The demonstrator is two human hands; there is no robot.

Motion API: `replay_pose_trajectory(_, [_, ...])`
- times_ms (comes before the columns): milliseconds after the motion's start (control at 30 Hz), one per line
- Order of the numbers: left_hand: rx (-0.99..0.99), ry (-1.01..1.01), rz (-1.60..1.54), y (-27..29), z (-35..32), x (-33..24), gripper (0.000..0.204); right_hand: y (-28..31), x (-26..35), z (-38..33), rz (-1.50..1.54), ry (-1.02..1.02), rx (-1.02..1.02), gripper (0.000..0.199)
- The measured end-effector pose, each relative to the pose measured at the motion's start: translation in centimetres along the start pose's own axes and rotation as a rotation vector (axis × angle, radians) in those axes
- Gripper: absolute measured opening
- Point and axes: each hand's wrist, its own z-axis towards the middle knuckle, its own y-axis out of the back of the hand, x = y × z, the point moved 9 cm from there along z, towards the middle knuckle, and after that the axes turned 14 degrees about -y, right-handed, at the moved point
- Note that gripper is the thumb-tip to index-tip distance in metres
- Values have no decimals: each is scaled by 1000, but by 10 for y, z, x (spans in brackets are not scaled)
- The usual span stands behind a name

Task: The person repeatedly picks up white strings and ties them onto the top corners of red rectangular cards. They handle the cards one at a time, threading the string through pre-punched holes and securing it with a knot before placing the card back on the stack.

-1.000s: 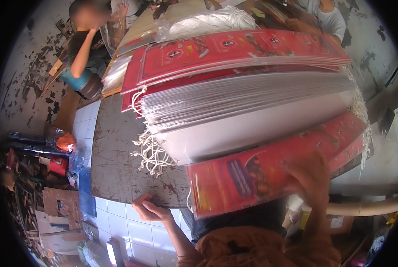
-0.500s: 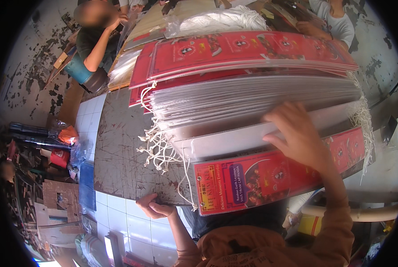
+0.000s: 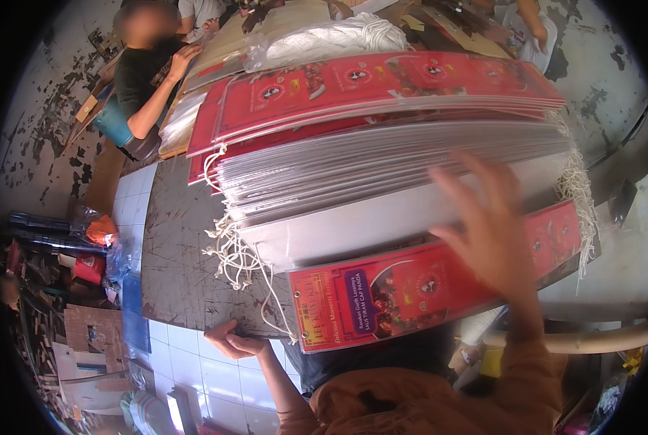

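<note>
— Fingers (image 3: 460, 190) of the right hand (image 3: 494, 232) are spreading wide, gripping nothing; the palm is hovering over the front of the stack of flat paper bags (image 3: 382, 174). I cannot tell whether it is touching.

— And the other one?

— Left hand (image 3: 231, 341) is curling its fingers over the near edge of the dark worktable (image 3: 179, 254), closing on the board itself, just left of the stack.

— Where is the stack sitting?

— It is lying across the middle of the worktable, white sides showing, with a red printed bag (image 3: 425, 283) tilting down at the front so that its lower corner is hanging past the table's near edge. White cord handles (image 3: 244, 261) are spilling from the stack's left end onto the scratched surface, and more are dangling at the right end.

— Anything behind it?

— More red bags (image 3: 382, 83) are fanning out behind, with a plastic pack of white cord (image 3: 324, 40) lying beyond them.

— The room?

— White floor tiles (image 3: 193, 362) are showing below the table. Clutter and cardboard (image 3: 84, 333) are crowding the left, under a peeling wall (image 3: 55, 109). Another person in a dark shirt (image 3: 139, 76) is sitting at the far left corner, one arm resting on the table.

— Free space?

— Bare tabletop is lying left of the stack.
</note>
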Motion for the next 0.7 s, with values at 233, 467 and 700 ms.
replay_pose_trajectory(233, [47,-18,-36,-4,5,-3,29,56,-205,-135,-133,-715,-227,45])
replay_pose_trajectory(467, [315,209,-195,-24,15,-20,47,36,-342,-295,-209,-1167,-304,36])
replay_pose_trajectory(700, [763,-210,-213,-45,22,-96,38,37,-329,-309,-246,-1258,-513,18])
